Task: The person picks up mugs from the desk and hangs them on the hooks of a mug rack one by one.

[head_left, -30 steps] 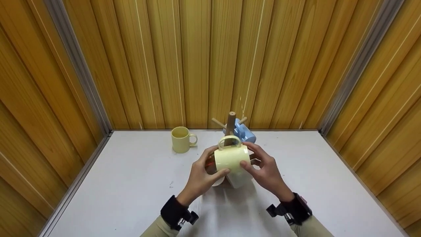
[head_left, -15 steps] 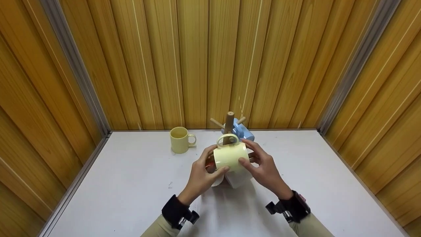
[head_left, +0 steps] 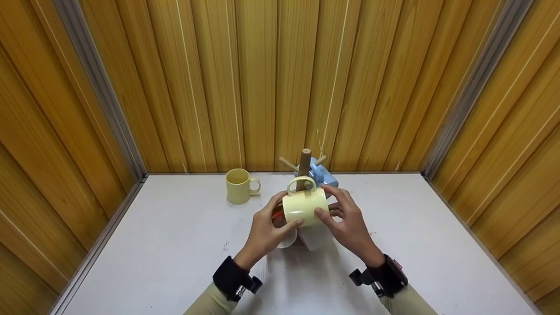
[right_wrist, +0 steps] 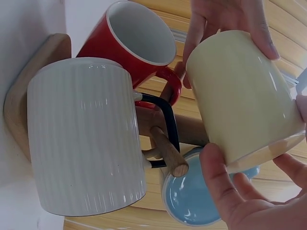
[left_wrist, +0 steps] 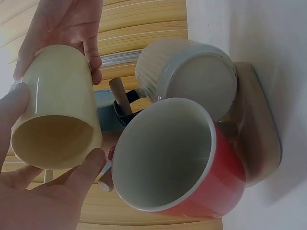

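A pale yellow mug (head_left: 302,208) lies sideways in the air between both hands, its handle up and its mouth to the left. The left hand (head_left: 265,228) grips the mouth end, thumb on the near side. At the base end, the right hand (head_left: 350,227) grips it likewise. Right behind the mug stands a wooden mug tree (head_left: 305,164); the mug's handle overlaps its post in the head view. On the tree hang a red mug (left_wrist: 228,184), a white ribbed mug (right_wrist: 86,139) with a dark handle, and a light blue mug (head_left: 327,177).
A second yellow mug (head_left: 238,188) stands upright at the back left of the white table (head_left: 175,253), handle to the right. Bare pegs (head_left: 288,164) stick out near the post's top. Wood-patterned walls (head_left: 253,87) enclose the table at the back and sides.
Both hands and the pale yellow mug have shifted slightly left, and the mug lies a little more level. The grip of each hand looks the same.
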A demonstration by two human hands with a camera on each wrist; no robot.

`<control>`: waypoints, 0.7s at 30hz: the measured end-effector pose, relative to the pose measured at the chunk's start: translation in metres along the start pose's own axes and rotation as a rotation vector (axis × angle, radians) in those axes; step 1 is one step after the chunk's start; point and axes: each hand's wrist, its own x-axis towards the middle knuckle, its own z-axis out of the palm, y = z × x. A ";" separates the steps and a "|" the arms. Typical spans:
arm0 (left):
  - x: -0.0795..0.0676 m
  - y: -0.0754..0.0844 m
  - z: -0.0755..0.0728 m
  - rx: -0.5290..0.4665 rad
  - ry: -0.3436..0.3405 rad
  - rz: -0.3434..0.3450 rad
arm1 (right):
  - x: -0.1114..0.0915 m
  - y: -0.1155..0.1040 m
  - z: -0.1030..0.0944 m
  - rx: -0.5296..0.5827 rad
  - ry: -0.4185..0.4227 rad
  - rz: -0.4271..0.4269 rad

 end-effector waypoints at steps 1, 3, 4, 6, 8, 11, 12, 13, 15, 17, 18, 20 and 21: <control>0.000 -0.001 -0.001 0.007 0.002 0.002 | 0.000 0.001 0.001 -0.004 0.004 -0.001; 0.001 -0.002 -0.002 0.012 0.003 -0.001 | 0.001 0.003 0.002 -0.010 0.008 -0.003; 0.002 -0.002 -0.002 0.009 0.001 -0.003 | 0.001 0.004 0.002 -0.014 0.009 -0.005; 0.002 -0.002 -0.003 0.007 0.003 -0.007 | 0.002 0.005 0.003 -0.023 0.010 -0.010; 0.002 -0.002 -0.004 0.008 0.006 -0.004 | 0.003 0.006 0.004 -0.040 0.009 -0.022; 0.003 -0.003 -0.005 0.004 0.013 0.001 | 0.005 0.006 0.006 -0.068 0.009 -0.032; 0.003 -0.003 -0.006 0.003 0.014 0.003 | 0.005 0.005 0.006 -0.075 0.010 -0.032; 0.003 -0.003 -0.006 0.000 0.014 0.005 | 0.005 0.005 0.007 -0.083 0.011 -0.029; 0.003 -0.003 -0.007 -0.001 0.018 0.004 | 0.006 0.005 0.009 -0.088 0.020 -0.022; 0.004 -0.004 -0.007 0.002 0.020 0.002 | 0.007 0.004 0.010 -0.088 0.029 -0.015; 0.004 -0.004 -0.008 0.007 0.021 0.000 | 0.007 0.004 0.011 -0.087 0.033 -0.013; 0.005 -0.005 -0.008 0.009 0.020 -0.004 | 0.008 0.004 0.011 -0.086 0.040 -0.008; 0.006 -0.005 -0.008 0.007 0.017 -0.005 | 0.008 0.004 0.011 -0.087 0.043 -0.005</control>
